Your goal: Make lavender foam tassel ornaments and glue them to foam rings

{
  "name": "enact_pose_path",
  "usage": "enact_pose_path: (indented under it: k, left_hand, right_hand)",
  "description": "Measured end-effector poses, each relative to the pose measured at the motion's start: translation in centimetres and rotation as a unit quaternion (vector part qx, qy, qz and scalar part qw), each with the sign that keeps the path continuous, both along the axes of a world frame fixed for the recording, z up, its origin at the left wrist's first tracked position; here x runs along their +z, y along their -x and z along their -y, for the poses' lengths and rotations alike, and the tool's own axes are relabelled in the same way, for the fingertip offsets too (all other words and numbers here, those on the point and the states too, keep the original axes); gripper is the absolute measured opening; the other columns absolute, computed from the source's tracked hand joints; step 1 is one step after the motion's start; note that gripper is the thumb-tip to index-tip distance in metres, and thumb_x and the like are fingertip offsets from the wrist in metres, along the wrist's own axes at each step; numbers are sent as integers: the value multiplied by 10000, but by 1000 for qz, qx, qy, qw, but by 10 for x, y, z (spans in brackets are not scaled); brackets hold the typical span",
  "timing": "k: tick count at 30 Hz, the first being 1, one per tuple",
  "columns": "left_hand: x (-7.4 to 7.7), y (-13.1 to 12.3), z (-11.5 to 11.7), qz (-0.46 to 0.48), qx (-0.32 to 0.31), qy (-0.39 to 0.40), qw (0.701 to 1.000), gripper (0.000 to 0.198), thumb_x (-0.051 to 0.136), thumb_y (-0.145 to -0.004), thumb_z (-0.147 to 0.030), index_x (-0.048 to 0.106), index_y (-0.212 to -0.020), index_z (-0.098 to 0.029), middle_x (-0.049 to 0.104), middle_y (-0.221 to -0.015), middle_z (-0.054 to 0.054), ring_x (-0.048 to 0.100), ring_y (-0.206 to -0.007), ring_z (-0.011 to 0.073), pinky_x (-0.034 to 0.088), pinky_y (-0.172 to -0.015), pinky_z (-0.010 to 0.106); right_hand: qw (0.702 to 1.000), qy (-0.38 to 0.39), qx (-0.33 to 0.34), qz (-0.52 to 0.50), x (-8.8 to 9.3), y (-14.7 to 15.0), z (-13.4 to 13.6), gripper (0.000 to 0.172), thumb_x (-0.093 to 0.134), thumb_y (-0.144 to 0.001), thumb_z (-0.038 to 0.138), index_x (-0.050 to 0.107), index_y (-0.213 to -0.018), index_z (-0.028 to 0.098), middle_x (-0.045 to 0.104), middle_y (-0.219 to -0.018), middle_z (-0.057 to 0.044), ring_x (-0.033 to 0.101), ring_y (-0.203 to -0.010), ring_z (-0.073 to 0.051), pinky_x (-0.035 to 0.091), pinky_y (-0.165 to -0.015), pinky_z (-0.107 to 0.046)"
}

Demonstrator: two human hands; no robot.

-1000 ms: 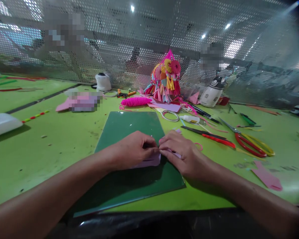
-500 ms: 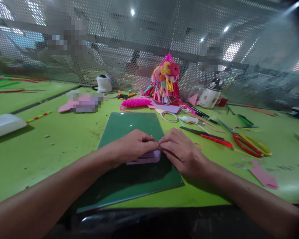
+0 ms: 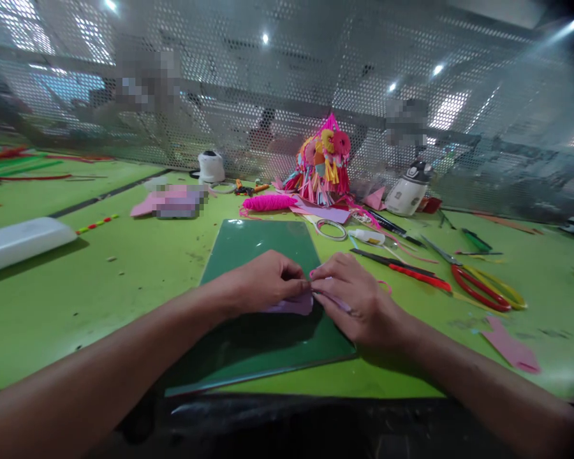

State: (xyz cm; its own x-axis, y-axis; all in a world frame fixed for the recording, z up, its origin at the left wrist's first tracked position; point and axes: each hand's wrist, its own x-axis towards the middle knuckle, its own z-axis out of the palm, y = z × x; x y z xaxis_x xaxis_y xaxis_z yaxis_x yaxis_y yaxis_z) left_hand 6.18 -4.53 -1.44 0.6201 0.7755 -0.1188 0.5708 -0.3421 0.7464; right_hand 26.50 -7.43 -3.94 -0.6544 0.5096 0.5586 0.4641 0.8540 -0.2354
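Note:
My left hand and my right hand meet over a dark green cutting mat on the lime-green table. Both pinch a small folded piece of pale pink paper that lies on the mat, fingertips pressed together at its top edge. Most of the paper is hidden under my fingers. A thin pink loop shows just right of my right hand.
Red-and-yellow scissors, a red-handled knife, a glue bottle and a tape ring lie to the right. A fringed paper ornament, pink yarn, a white bottle and a mesh screen stand behind. A pink scrap lies at right.
The view has shifted slightly, so things sit further right and lower in frame. My hands stay together on the pink paper, its visible part pressed flatter on the mat.

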Motion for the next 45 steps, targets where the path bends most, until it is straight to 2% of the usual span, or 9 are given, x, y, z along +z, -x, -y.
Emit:
enact_pose_path:
  k: [4,8,12,23,27,34,38,45]
  left_hand:
    - [-1,0,0,5,5,9,1000,316,509,-784,-402,661,-722,-132,487,-595,-25,395,-580,105,267,-523,209]
    - [-1,-2,2,20,6,17,1000,280,525,-780,-366,662,-723,-129,532,-621,-20,423,-596,104,297,-538,201]
    - [1,-3,3,25,6,20,999,242,522,-778,-311,676,-763,-124,573,-652,-13,448,-612,104,327,-559,196]
    - [-3,-7,8,23,25,-87,996,238,516,-808,-324,667,-800,-139,640,-698,7,514,-649,123,371,-598,211]
    - [-3,-8,7,12,27,-91,995,212,521,-797,-287,671,-800,-138,654,-709,15,527,-655,127,380,-613,218]
    - [2,-7,5,5,28,-36,999,253,529,-771,-335,681,-781,-134,612,-683,0,500,-654,128,356,-577,219]
    - [4,-5,6,-9,13,-22,1000,274,521,-772,-355,689,-766,-137,537,-613,-23,432,-588,107,306,-529,215]
    - [1,-1,2,29,13,26,999,223,538,-749,-320,671,-783,-145,557,-666,-19,452,-632,117,316,-560,216]
  right_hand:
    - [994,81,3,-77,0,0,-2,119,532,-874,159,635,-933,168,620,-948,-83,552,-902,-191,454,-804,-372]
    - [994,98,0,-46,-1,2,-3,146,475,-918,179,614,-874,164,617,-876,-71,535,-875,-188,427,-813,-371]
    - [991,123,-10,-60,-2,4,-5,153,472,-923,186,587,-825,168,596,-791,-46,524,-796,-169,420,-751,-332]
    - [982,174,-16,-76,0,2,-7,156,490,-912,173,580,-784,170,585,-756,-22,511,-745,-147,403,-712,-295]
    - [985,152,-8,-82,-3,3,-7,159,484,-917,189,569,-784,170,577,-759,-27,505,-755,-155,397,-726,-312]
    - [996,65,-14,-59,-6,4,-6,133,461,-921,170,574,-852,176,573,-813,-51,495,-807,-182,402,-755,-351]
    - [1000,-2,-28,-1,-7,4,-5,141,444,-929,168,578,-886,157,581,-866,-81,478,-854,-206,392,-776,-387]
    - [990,-106,-32,86,0,2,-1,179,437,-928,140,615,-939,132,616,-893,-104,481,-902,-228,370,-824,-438]
